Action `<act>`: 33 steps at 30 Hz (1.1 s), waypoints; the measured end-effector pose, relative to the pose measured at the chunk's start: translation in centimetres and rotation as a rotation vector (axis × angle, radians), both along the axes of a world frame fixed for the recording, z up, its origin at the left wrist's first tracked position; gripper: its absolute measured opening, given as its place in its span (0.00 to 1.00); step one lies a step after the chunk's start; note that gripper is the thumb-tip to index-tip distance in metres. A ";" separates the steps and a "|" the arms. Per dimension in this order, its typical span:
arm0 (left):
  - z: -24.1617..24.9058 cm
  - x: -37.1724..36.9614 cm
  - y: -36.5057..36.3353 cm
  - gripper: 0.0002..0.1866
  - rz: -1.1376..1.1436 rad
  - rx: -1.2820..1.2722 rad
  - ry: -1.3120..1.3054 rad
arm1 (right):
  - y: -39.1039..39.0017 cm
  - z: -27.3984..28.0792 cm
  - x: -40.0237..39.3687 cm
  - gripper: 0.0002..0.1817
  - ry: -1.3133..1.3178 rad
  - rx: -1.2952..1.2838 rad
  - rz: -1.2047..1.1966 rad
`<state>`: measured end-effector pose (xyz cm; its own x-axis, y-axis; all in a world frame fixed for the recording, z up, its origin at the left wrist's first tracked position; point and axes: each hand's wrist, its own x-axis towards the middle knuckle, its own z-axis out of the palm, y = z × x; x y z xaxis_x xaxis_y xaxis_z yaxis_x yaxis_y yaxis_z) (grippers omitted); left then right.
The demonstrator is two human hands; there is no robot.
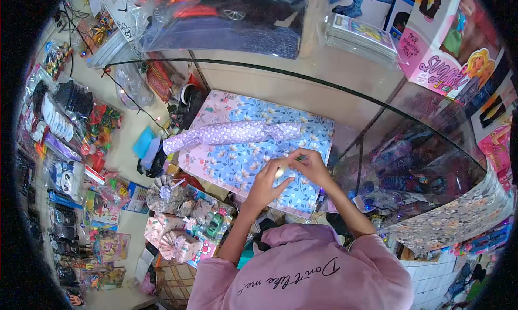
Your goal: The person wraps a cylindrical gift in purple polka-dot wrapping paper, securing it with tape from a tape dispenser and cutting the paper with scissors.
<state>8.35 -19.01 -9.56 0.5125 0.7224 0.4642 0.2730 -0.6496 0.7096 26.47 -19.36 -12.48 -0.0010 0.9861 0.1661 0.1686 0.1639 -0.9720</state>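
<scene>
One long roll in lilac floral paper (226, 135) lies crosswise on the blue floral sheet (245, 167), its left end reaching past the edge of the adjoining pink floral sheet (197, 161). The paper is loosely crumpled near the roll's right end.

Both hands are raised over the near right part of the blue sheet, apart from the roll. Left hand (271, 181): fingers bent, thumb spread away from them; a bright spot shows beside the palm — nature unclear, grip cannot be told. Right hand (308, 165): thumb and forefinger curled towards each other, close to the left fingertips; whether the grip holds anything cannot be told.

Left of the near edge: wrapped parcels (181, 246) with pleated fans. Farther left, many bagged goods (62, 126). Beyond the sheets, a curved glass edge (291, 72); past it, a plastic-covered picture of a car (253, 32) and a pink doll box (426, 67). Right: a floral-patterned sheet (453, 221). Nearest the camera — a pink lettered shirt (307, 269).
</scene>
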 end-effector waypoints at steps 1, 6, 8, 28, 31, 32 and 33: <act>0.2 0.1 -0.2 0.17 -0.010 -0.026 -0.012 | -0.1 -0.4 0.1 0.07 -0.021 0.034 -0.025; -0.6 1.0 -0.6 0.16 0.181 0.019 0.163 | -1.7 -0.2 -0.2 0.07 -0.247 0.106 -0.218; -1.4 1.3 -0.5 0.17 0.247 0.113 0.226 | -2.4 0.2 -0.1 0.06 -0.335 0.148 -0.269; -1.5 -1.2 6.2 0.31 0.189 0.291 0.346 | 0.3 -0.2 0.3 0.07 -0.327 0.192 -0.251; 0.3 -1.5 8.9 0.40 0.217 0.377 0.513 | 2.1 -0.1 -2.3 0.07 -0.298 0.038 -0.174; 0.4 -1.7 9.7 0.45 0.170 0.388 0.527 | 2.8 -0.6 -2.9 0.07 -0.321 0.060 -0.207; 0.5 -1.7 10.2 0.46 0.152 0.398 0.562 | 3.7 -1.0 -3.4 0.08 -0.344 0.085 -0.241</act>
<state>6.61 -8.86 -9.08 0.6588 0.6358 0.4022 0.6372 -0.7557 0.1510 23.02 -15.70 -13.50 0.1580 0.9478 0.2768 0.5237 0.1573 -0.8373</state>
